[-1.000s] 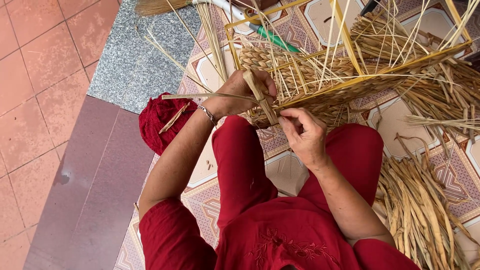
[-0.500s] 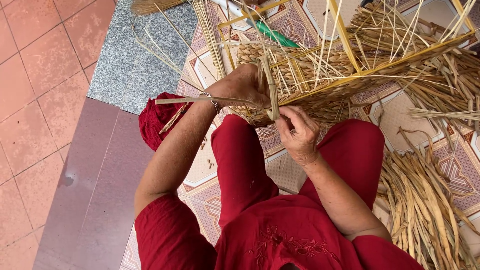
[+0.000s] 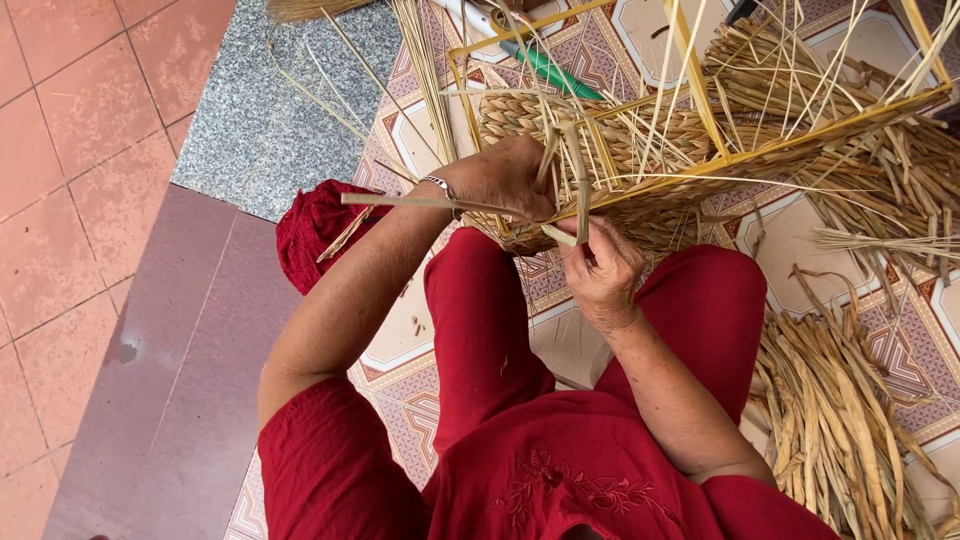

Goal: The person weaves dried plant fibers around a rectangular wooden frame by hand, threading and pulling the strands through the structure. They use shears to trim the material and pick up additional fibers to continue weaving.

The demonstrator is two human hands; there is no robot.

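Straw everywhere in this shot, basically. Person in red clothes is sitting on a patterned mat (image 3: 400,340) laid over the tiled floor (image 3: 90,200), with a half-woven straw basket (image 3: 640,170) propped right against the knees. It's built around a yellow frame (image 3: 800,140) whose thin bars stick up and out, and loose strands poke out of the weave in all directions. Left hand (image 3: 500,180), with a bracelet (image 3: 437,185) on the wrist, is curled over the near edge of the basket, fingers closed around the woven part and a couple of upright strands. Right hand (image 3: 600,265) sits just below the basket edge, thumb and fingers pinching one flat strand (image 3: 580,185) that runs up from the hand and bends over at the top. The two hands are close together, nearly touching. One long stiff strand (image 3: 400,201) runs sideways across the left wrist. Off to the person's right there's a big pile of loose dried straw (image 3: 840,420) lying on the mat, just beside the leg. A green-handled tool (image 3: 555,72) lies on the mat behind the basket, partly hidden by it. Past the mat's far corner there's a grey speckled stone slab (image 3: 270,110).
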